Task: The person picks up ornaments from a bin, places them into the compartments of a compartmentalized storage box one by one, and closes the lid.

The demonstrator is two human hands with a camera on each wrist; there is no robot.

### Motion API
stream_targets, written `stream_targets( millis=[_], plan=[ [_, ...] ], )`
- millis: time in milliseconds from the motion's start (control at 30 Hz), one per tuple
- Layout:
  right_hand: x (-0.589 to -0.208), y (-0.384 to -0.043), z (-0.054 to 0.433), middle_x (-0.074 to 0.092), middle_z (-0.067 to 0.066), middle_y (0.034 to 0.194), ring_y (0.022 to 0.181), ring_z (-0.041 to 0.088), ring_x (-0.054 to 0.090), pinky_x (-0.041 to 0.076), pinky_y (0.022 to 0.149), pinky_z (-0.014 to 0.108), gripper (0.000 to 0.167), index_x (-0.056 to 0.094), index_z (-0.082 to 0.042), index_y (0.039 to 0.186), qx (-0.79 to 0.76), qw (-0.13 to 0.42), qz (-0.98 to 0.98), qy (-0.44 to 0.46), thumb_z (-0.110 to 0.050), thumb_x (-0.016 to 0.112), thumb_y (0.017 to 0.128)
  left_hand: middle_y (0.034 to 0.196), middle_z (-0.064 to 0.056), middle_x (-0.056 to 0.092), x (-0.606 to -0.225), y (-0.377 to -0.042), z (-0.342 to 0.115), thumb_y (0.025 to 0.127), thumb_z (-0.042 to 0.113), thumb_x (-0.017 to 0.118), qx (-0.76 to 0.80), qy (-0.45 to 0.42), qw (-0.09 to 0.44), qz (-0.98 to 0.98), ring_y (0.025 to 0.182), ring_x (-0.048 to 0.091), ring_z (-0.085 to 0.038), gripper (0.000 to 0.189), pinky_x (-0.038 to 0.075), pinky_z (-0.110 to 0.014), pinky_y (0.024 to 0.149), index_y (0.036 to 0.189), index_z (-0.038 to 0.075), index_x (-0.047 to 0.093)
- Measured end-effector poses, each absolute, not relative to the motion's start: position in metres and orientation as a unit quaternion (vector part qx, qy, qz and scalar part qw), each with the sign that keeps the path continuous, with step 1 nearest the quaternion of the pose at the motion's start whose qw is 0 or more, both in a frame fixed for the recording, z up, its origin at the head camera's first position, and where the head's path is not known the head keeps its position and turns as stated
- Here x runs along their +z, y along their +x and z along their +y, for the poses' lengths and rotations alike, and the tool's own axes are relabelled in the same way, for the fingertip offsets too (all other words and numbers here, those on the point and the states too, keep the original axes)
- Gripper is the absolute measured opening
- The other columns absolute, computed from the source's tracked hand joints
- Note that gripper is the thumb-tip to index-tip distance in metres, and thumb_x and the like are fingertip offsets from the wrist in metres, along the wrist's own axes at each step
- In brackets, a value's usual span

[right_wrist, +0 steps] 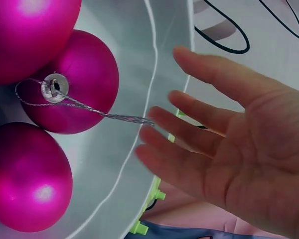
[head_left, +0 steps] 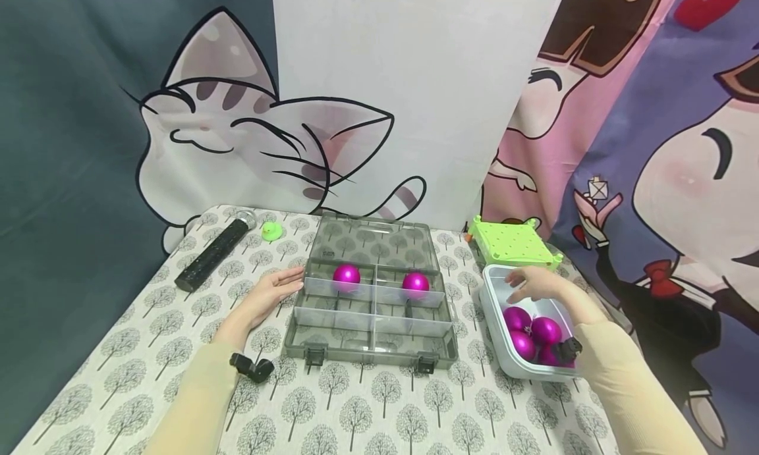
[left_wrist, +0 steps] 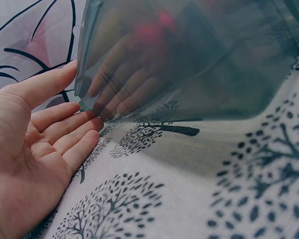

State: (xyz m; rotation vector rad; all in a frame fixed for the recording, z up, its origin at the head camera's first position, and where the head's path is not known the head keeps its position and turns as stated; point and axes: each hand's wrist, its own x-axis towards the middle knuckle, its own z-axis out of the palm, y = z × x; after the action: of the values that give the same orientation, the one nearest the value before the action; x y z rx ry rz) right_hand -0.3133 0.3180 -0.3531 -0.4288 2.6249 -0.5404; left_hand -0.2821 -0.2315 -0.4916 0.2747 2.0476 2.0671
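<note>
A smoky, translucent compartment box [head_left: 373,358] is cradling two shiny magenta baubles [head_left: 346,278]; the left hand [head_left: 274,295], fingers extended, is lying at its edge. The empty right hand [head_left: 538,284], fingers loosely apart, is hovering over a plastic tub [head_left: 499,330], a wrist camera [head_left: 570,351] partly covering its round baubles [head_left: 546,330]. Behind, a lime-green stand [head_left: 512,241] is sitting partly hidden.

Head view forward and down, wrist views near — head and right sharing tub [head_left: 536,372]

Just plain cream long sleeves [head_left: 637,389] on both arms tbh, kinda snug, with a chunky little black cam [head_left: 256,369] by each wrist.
</note>
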Motion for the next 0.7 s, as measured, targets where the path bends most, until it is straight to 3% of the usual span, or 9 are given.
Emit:
stream_targets(
  millis=[133, 433, 700],
  plan=[
    [-0.3522, -0.3088, 0.3154, 0.054, 0.037, 0.128, 0.108, 0.043, 0.061, 0.061, 0.079, 0.046, 0.067, 0.047, 0.014, 0.13, -0.186, 0.272, 0.935, -0.131, -0.02, 0.076, 0.08, 0.156, -0.029, 0.023, -0.4918, -0.2816, -0.2315, 0.097, 0.008, 0.055, 0.703, 0.095, 0.109, 0.697, 0.147, 0.023, -0.04, 0.062, 0.024, -0.037, 0.121, 0.147, -0.012, 0.025],
    [-0.3527, -0.3093, 0.3111, 0.054, 0.037, 0.125, 0.109, 0.043, 0.061, 0.063, 0.073, 0.045, 0.062, 0.048, 0.013, 0.128, -0.154, 0.317, 0.927, -0.125, -0.016, 0.076, 0.081, 0.156, -0.029, 0.023, -0.4922, -0.2816, -0.231, 0.097, 0.009, 0.055, 0.706, 0.089, 0.109, 0.694, 0.147, 0.022, -0.039, 0.063, 0.021, -0.041, 0.122, 0.147, -0.012, 0.025],
    [-0.355, -0.3116, 0.3084, 0.05, 0.038, 0.128, 0.116, 0.048, 0.056, 0.061, 0.078, 0.051, 0.061, 0.047, 0.013, 0.129, -0.143, 0.367, 0.913, -0.105, -0.014, 0.074, 0.082, 0.156, -0.029, 0.024, -0.4929, -0.2826, -0.2307, 0.097, 0.009, 0.055, 0.708, 0.086, 0.107, 0.693, 0.147, 0.023, -0.039, 0.062, 0.02, -0.041, 0.122, 0.147, -0.012, 0.025]
  ],
)
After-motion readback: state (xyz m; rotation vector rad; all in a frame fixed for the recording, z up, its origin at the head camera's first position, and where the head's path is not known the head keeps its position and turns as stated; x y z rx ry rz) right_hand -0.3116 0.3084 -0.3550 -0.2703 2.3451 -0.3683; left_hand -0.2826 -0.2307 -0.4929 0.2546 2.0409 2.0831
